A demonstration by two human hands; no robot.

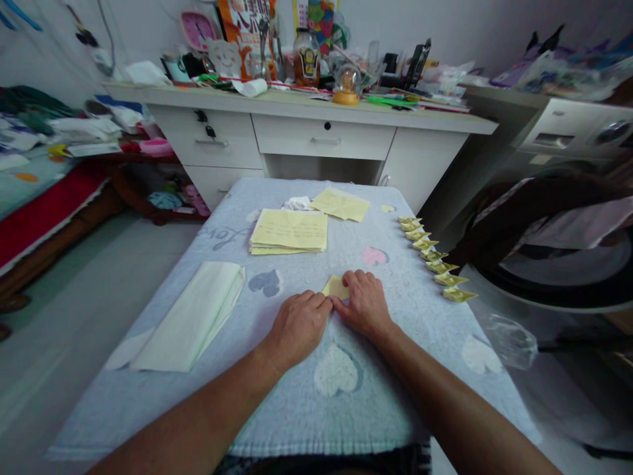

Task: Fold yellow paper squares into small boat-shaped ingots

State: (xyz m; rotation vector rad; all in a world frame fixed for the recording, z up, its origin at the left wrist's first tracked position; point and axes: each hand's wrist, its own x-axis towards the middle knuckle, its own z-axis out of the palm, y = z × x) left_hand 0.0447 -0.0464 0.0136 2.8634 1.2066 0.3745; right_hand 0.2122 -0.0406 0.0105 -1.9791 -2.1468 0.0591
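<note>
A small folded piece of yellow paper (pixel 335 287) lies on the blue cloth, pinched between my two hands. My left hand (pixel 302 324) has its fingers closed at the paper's left lower corner. On the other side my right hand (pixel 364 301) grips it with curled fingers on the right edge and the thumb at the near corner. The thumbs almost meet, and much of the paper is hidden under the fingers. Beyond my hands sit a stack of yellow paper sheets (pixel 289 231) and a separate yellow sheet (pixel 341 203). Several folded yellow paper boats (pixel 442 266) stand in a row along the right edge.
A folded pale green paper (pixel 190 316) lies left on the cloth-covered table (pixel 277 409). Crumpled white tissue (pixel 297 203) touches the stack's far side. A cluttered white desk (pixel 326 135) stands behind, a washing machine (pixel 564 125) with its door open at right, and a plastic bag (pixel 512 340) beside the table.
</note>
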